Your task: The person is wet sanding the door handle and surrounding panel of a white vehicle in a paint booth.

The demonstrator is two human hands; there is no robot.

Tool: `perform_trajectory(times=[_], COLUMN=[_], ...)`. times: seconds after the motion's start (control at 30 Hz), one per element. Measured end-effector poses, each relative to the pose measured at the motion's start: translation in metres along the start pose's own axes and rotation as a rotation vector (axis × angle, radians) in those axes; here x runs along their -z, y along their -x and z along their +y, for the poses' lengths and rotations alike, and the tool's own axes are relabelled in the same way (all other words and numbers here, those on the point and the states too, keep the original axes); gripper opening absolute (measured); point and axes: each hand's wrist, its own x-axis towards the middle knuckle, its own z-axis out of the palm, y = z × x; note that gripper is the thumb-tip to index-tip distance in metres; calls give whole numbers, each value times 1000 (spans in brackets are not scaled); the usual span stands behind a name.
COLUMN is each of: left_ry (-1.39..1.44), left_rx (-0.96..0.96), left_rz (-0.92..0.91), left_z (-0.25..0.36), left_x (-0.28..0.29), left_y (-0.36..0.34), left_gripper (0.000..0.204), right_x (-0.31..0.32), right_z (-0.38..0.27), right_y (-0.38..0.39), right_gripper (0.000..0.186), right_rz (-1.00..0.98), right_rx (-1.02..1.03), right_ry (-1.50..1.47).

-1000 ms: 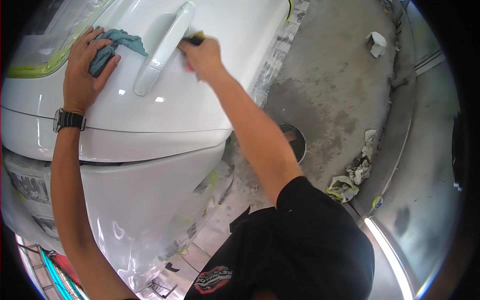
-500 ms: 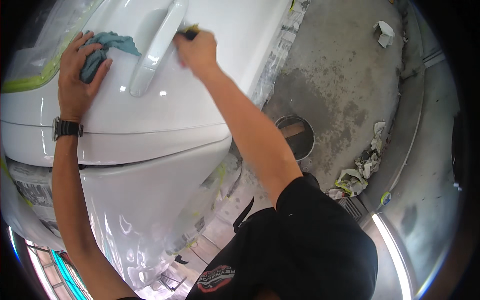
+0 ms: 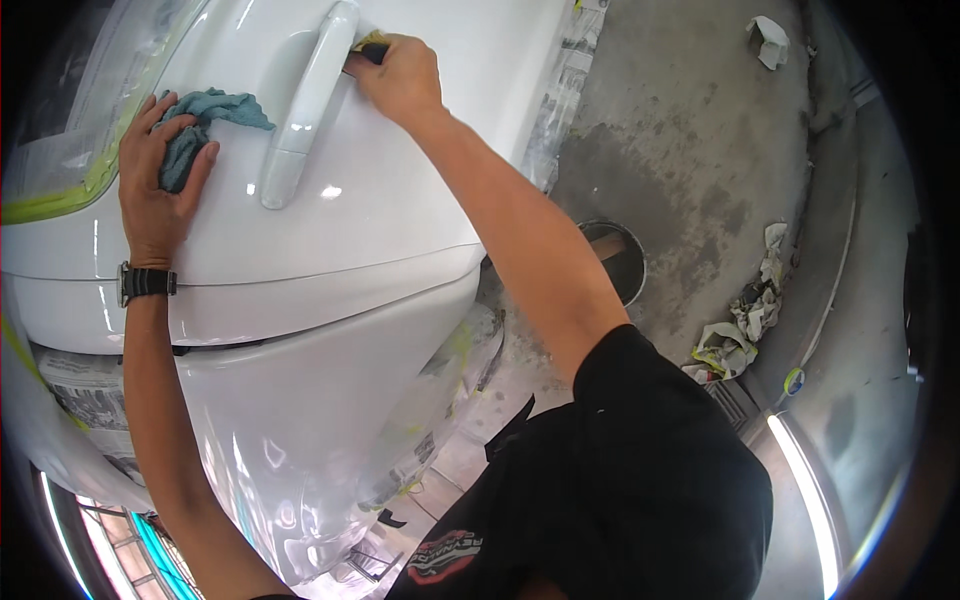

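Observation:
A glossy white car door (image 3: 400, 200) lies under both hands, with a white door handle (image 3: 308, 105) standing out from it. Left of the handle, my left hand (image 3: 155, 195) is curled round a crumpled teal cloth (image 3: 225, 107), which rests against the door; a black watch is on that wrist. Right by the upper end of the handle, my right hand (image 3: 405, 80) pinches a small black and yellow piece (image 3: 373, 47) against the panel. My fingers cover most of it, so its exact kind cannot be made out.
Green masking tape (image 3: 70, 205) and clear film edge the window at left. Newspaper masking (image 3: 570, 75) runs along the panel's right edge. On the concrete floor stand a round bucket (image 3: 640, 275) and crumpled paper (image 3: 728, 345); a tape roll (image 3: 794, 381) is by the wall.
My right hand has moved farther up beside the handle with the black and yellow piece. My left hand keeps the cloth at nearly the same spot. The view has shifted slightly.

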Motion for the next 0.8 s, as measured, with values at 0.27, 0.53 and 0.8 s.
perform_trajectory(times=[0.27,0.53,0.8], left_ry=[17,6,11], left_rx=[-3,-6,7], left_rz=[7,-2,-19], left_z=[3,1,2], left_x=[-2,0,0], left_y=[-1,-3,-2], left_gripper=[34,35,35], right_x=[-5,-1,-2], right_z=[7,-8,0], right_y=[2,53,28], right_gripper=[28,28,23], right_rz=[-45,-296,-282], right_rx=[-44,-361,-362], right_ry=[115,-40,-155])
